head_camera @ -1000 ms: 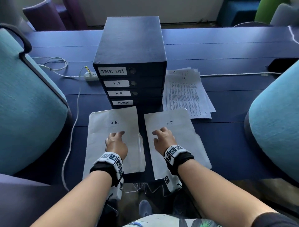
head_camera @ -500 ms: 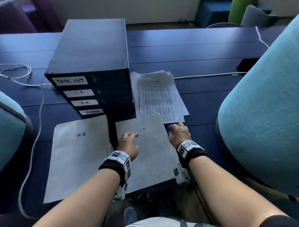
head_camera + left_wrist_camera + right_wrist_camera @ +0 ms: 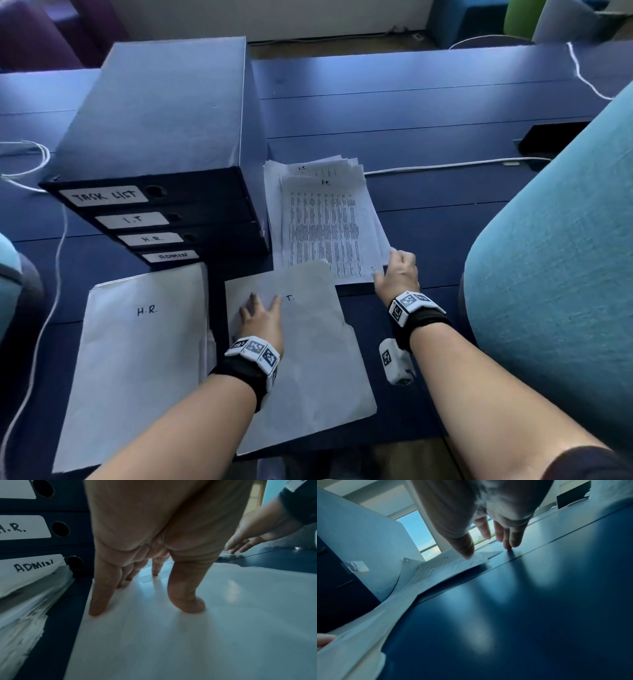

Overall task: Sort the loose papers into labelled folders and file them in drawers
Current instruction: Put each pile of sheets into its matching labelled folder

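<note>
Left hand (image 3: 262, 317): flat on pale paper folder marked "I.T" (image 3: 308, 370), fingers (image 3: 101, 593) straight and spread, tips pressing the cover; grasping nothing.
I.T folder: on dark blue wooden table (image 3: 428, 219), far corner overlapping the loose stack.
Pale paper folder marked "H.R." (image 3: 137, 359): left of the I.T folder, sheets inside, far edge just before the drawers.
Right hand (image 3: 399, 270): fingers extended and loose, thumb on near right corner of stack of printed white papers (image 3: 325, 222), fingertips touching table; nothing gripped.
Papers: beside drawer unit, top sheet marked "I.T".
Dark blue four-drawer box (image 3: 164, 161): labels TASK LIST, I.T, H.R., ADMIN; all closed.
Teal upholstered chair (image 3: 555, 274): right.
</note>
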Demonstrator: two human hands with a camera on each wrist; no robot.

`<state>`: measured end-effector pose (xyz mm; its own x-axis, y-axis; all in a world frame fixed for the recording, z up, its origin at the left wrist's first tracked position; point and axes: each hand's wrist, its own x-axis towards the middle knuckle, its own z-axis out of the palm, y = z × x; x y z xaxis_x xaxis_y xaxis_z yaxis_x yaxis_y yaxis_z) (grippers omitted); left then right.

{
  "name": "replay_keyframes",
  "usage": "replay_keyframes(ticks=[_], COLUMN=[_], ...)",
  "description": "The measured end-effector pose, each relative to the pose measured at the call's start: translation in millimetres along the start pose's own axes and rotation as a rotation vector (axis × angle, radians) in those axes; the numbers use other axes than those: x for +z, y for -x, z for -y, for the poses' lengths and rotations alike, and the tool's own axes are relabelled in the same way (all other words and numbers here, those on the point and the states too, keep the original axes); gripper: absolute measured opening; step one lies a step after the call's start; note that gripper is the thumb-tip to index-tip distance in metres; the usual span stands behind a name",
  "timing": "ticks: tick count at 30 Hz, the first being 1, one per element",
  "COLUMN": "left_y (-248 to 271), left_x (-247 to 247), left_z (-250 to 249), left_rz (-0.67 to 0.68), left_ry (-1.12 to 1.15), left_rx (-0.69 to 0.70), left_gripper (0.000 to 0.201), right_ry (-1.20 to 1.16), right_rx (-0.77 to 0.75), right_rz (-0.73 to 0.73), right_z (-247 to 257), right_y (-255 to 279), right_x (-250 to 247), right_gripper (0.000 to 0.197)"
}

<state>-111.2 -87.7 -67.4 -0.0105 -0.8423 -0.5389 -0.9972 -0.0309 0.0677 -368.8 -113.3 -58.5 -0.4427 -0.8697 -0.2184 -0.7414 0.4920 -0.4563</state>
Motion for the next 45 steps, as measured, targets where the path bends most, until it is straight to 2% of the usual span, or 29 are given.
replay_keyframes(ticks=[3, 8, 12, 15, 24, 26, 30, 32, 35, 40, 45], left_y=[-1.1, -2.1, 0.0, 2.7, 10.1, 11.1, 14.2, 15.2, 16.3, 15.2, 14.7], left_x=[2.4, 4.6, 4.5, 2.5, -8.8, -10.7, -14.9, -16.0, -16.4, -15.4, -23.8], left_z=[2.0, 3.4, 3.7, 3.3, 5.1, 5.1, 4.7, 4.8, 5.3, 7.0, 12.7], left_rz=[0.016, 0.029, 0.02, 0.004, 0.008, 0.006, 0.003, -0.009, -0.021, -0.037, 0.032], left_ry=[-0.027, -0.052, -0.075, -0.081, -0.071, -0.075, -0.077, -0.079, -0.086, -0.106, -0.099], left_rx=[0.003, 0.008, 0.016, 0.026, 0.05, 0.058, 0.067, 0.072, 0.071, 0.06, 0.05], left_gripper=[0.094, 0.1, 0.101, 0.1, 0.099, 0.099, 0.099, 0.099, 0.098, 0.096, 0.098], right_ry=[-0.022, -0.038, 0.149, 0.209, -0.007, -0.094, -0.236, -0.264, -0.315, -0.417, -0.487], right_rx=[0.022, -0.004, 0.042, 0.079, 0.098, 0.118, 0.082, 0.034, -0.021, -0.024, -0.073], right_rz=[0.015, 0.017, 0.048, 0.07, 0.121, 0.109, 0.027, -0.051, -0.183, -0.423, -0.59], right_z=[4.5, 19.4, 29.6, 38.0, 56.6, 54.6, 42.1, 36.2, 31.5, 30.8, 28.4], right_y=[-10.2, -22.9, -24.5, -25.3, -26.5, -28.3, -31.6, -29.9, -22.5, -8.6, 12.7], right_x=[8.1, 17.1, 20.0, 20.9, 27.4, 27.7, 16.0, 8.3, -1.2, -26.6, -59.7], right_gripper=[0.074, 0.084, 0.094, 0.093, 0.1, 0.089, 0.033, 0.022, 0.018, 0.016, 0.012])
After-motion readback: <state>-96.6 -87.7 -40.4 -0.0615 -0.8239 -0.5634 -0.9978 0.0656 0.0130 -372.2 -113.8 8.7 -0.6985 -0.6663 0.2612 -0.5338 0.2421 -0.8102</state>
